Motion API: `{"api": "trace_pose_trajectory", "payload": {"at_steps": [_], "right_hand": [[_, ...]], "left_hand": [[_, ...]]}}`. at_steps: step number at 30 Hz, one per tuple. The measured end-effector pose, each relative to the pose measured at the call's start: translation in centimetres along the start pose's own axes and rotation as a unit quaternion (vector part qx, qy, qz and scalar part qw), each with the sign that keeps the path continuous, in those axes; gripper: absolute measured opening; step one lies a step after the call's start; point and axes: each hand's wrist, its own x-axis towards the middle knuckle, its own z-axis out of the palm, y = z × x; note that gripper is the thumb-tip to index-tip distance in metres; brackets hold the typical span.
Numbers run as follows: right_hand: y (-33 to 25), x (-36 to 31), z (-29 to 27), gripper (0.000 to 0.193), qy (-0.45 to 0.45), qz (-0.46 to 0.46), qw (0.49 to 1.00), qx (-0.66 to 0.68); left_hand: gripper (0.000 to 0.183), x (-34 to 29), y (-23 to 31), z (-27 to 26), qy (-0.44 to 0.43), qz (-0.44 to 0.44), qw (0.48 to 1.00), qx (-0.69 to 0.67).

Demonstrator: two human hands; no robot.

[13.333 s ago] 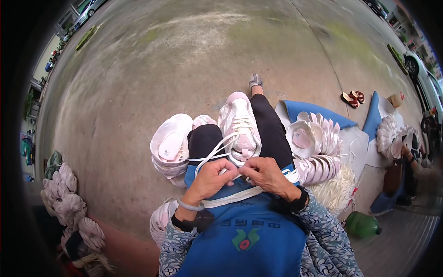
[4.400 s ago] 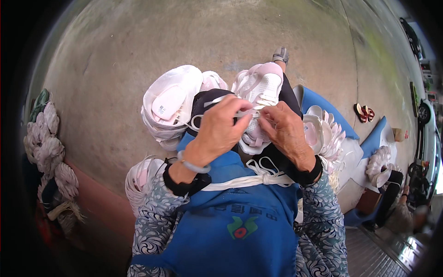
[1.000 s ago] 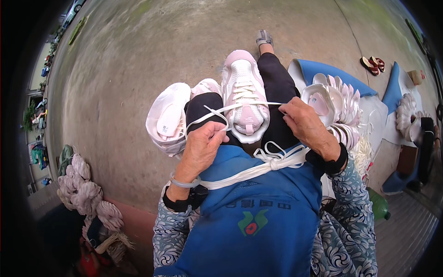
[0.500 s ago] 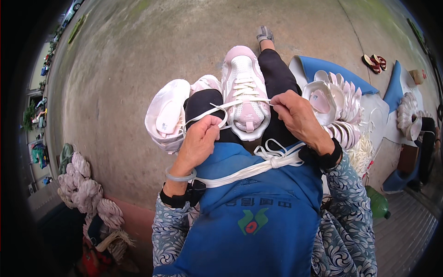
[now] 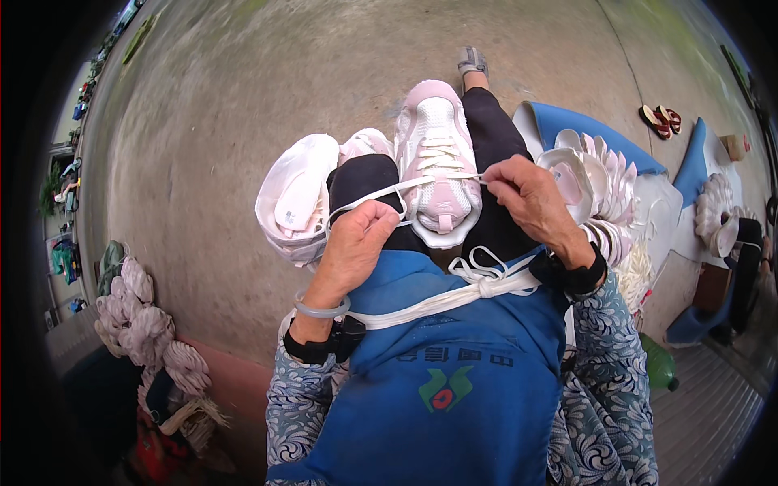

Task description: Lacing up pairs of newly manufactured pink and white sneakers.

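Bare grey concrete ground [image 5: 243, 105] spreads all around, with a blue mat [image 5: 583, 125] to the right carrying stacked white shoe uppers [image 5: 604, 174]. On the person's lap rests a pink and white sneaker [image 5: 438, 158], toe pointing away, beside a pile of white shoes [image 5: 298, 198]. Left hand [image 5: 356, 247] is closed around one end of the white lace [image 5: 377, 194], while right hand [image 5: 531, 194] pinches the other end at the eyelets.

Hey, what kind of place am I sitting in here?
Probably an outdoor yard used for shoe piecework. The bare grey concrete ground stretches ahead, stacks of white shoe uppers lie beside you, and both hands pull a white lace through a pink and white sneaker on your lap.
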Motion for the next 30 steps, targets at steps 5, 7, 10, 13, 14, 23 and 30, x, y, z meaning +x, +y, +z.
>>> {"api": "trace_pose_trajectory", "payload": {"at_steps": [5, 7, 10, 13, 14, 23, 30], "right_hand": [[0.0, 0.4, 1.2, 0.010, 0.001, -0.049, 0.999, -0.009], [0.0, 0.7, 1.4, 0.011, 0.007, -0.063, 0.998, -0.012], [-0.1, 0.9, 1.0, 0.009, -0.015, -0.040, 0.999, -0.018], [0.1, 1.2, 0.9, 0.010, -0.032, -0.066, 0.996, -0.053], [0.0, 1.3, 0.9, 0.010, -0.035, -0.071, 0.995, -0.061], [-0.5, 1.9, 0.5, 0.010, -0.056, -0.086, 0.992, -0.077], [-0.3, 2.4, 1.1, 0.012, -0.024, -0.042, 0.999, -0.022]], "left_hand": [[0.021, 0.4, 0.5, 0.3, 0.033, 0.020, 0.998, 0.049], [0.022, 0.7, 0.8, 0.3, 0.047, 0.030, 0.995, 0.086], [0.023, 1.0, 1.4, 0.5, 0.095, 0.059, 0.984, 0.136], [0.023, 1.1, 1.4, 0.5, 0.096, 0.051, 0.984, 0.137], [0.023, 1.3, 0.8, 0.5, 0.091, 0.060, 0.987, 0.120], [0.024, 0.9, 0.9, -0.1, 0.059, 0.029, 0.994, 0.090], [0.019, 2.2, 1.7, 0.7, 0.142, 0.068, 0.969, 0.192]]}}
